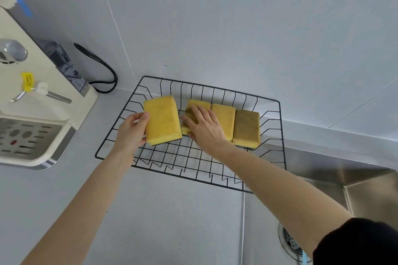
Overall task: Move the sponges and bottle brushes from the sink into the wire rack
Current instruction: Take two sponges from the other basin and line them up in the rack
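A black wire rack (120, 133) stands on the grey counter against the wall. My left hand (131, 133) grips a yellow sponge (162, 120) by its left edge, holding it tilted over the rack's left half. My right hand (204, 127) lies flat on a second yellow sponge (199, 104), fingers spread, pressing it in the rack. To its right sit a third yellow sponge (224, 121) and a darker, brownish sponge (246, 128), side by side. A bit of light blue (304, 256) shows by the sink drain; no bottle brush is clearly visible.
A cream countertop appliance (41, 114) with a drip tray stands at the left, its black cable (103, 71) looping behind. The steel sink (344, 178) lies at the right with its drain (288, 241) at the bottom edge. Grey tiled wall behind the rack.
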Action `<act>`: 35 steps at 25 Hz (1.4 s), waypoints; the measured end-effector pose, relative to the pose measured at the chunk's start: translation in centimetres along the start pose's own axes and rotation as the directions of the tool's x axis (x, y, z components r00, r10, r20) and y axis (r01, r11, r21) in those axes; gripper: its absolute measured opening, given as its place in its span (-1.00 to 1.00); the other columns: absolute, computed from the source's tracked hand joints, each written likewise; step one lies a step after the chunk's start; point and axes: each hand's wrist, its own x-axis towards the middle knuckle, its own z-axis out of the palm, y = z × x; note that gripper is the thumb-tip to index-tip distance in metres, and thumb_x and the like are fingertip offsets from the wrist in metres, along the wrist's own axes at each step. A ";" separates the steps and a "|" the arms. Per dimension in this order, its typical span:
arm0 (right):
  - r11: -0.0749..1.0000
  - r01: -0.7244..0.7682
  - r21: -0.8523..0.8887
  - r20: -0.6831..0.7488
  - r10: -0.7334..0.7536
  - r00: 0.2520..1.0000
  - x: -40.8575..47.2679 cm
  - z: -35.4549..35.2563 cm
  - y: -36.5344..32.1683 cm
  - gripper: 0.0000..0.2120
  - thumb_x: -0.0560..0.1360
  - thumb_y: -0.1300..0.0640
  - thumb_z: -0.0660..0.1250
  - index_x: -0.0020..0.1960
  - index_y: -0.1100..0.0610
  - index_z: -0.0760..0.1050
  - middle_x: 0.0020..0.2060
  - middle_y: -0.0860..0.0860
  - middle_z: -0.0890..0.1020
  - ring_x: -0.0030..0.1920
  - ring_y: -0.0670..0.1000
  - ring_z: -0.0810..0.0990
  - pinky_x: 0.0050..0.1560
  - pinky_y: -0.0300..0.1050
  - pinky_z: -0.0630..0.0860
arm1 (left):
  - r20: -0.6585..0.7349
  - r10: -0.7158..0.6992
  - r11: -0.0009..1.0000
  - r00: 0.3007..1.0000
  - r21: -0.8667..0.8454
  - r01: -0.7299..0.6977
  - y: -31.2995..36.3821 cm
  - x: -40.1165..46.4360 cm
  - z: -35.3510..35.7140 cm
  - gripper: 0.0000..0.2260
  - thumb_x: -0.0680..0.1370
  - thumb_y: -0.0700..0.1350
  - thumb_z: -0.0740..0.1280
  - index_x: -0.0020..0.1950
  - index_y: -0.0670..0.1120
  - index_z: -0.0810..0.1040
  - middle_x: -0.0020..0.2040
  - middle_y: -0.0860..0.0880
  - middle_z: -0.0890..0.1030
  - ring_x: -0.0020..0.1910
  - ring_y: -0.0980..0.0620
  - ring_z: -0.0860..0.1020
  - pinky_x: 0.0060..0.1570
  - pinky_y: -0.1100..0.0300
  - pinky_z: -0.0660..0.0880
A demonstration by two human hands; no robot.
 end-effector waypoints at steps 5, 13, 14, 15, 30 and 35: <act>0.998 -0.015 0.058 -0.013 0.016 1.000 -0.1 0.5 0.1 -0.50 0.58 0.06 0.17 0.49 0.00 0.14 0.53 0.15 0.07 0.54 0.15 0.01 0.52 0.08 -0.04 | -0.002 -0.018 0.999 1.000 0.032 0.018 -0.3 0.4 -0.1 -0.63 0.59 -0.04 0.16 0.35 -0.15 0.34 0.33 -0.19 0.43 0.10 -0.06 0.46 0.04 0.04 0.46; 0.998 -0.039 0.040 0.027 0.037 0.999 -1.5 -0.3 1.6 -0.42 0.58 0.01 0.15 0.53 0.00 -0.02 0.55 0.08 0.03 0.55 0.09 -0.03 0.52 0.11 -0.14 | -0.010 0.002 0.982 1.000 0.189 0.000 -0.3 2.3 0.9 -0.63 0.59 -0.03 0.14 0.34 -0.16 0.34 0.34 -0.18 0.42 0.25 -0.15 0.45 0.25 -0.08 0.45; 0.998 -0.037 0.045 0.030 0.035 0.999 -1.5 -0.2 1.7 -0.42 0.58 0.01 0.15 0.53 0.00 -0.02 0.55 0.07 0.03 0.55 0.08 -0.04 0.52 0.10 -0.14 | -0.020 0.012 0.976 1.000 0.219 -0.007 -0.2 2.7 1.2 -0.63 0.59 -0.02 0.14 0.34 -0.17 0.34 0.34 -0.18 0.42 0.27 -0.16 0.44 0.26 -0.11 0.43; 0.998 -0.035 0.051 0.034 0.033 0.999 -1.4 -0.2 1.7 -0.42 0.59 0.01 0.14 0.53 0.00 -0.02 0.55 0.07 0.02 0.55 0.08 -0.04 0.52 0.09 -0.14 | -0.031 0.022 0.970 0.999 0.244 -0.014 -0.1 3.1 1.5 -0.63 0.59 -0.02 0.14 0.34 -0.17 0.34 0.34 -0.18 0.43 0.27 -0.16 0.44 0.27 -0.11 0.43; 0.993 -0.025 0.117 0.011 0.024 1.000 -1.4 0.6 2.0 -0.43 0.59 0.04 0.14 0.53 -0.02 -0.01 0.55 0.04 0.03 0.55 0.05 -0.05 0.53 0.04 -0.16 | 0.293 0.117 0.652 0.949 0.698 -0.296 -0.8 4.5 3.5 -0.40 0.53 -0.14 0.23 0.51 -0.08 0.04 0.54 -0.14 0.03 0.51 -0.14 0.07 0.46 0.02 0.09; 0.993 -0.029 0.116 0.019 0.027 0.999 -1.4 0.5 2.1 -0.43 0.59 0.03 0.13 0.53 -0.03 -0.02 0.55 0.03 0.01 0.56 0.04 -0.07 0.53 0.04 -0.17 | 0.379 0.068 0.436 0.923 0.820 -0.370 -2.1 4.8 3.2 -0.29 0.52 -0.14 0.27 0.52 -0.03 -0.12 0.54 -0.16 -0.19 0.50 -0.24 -0.04 0.47 -0.05 0.03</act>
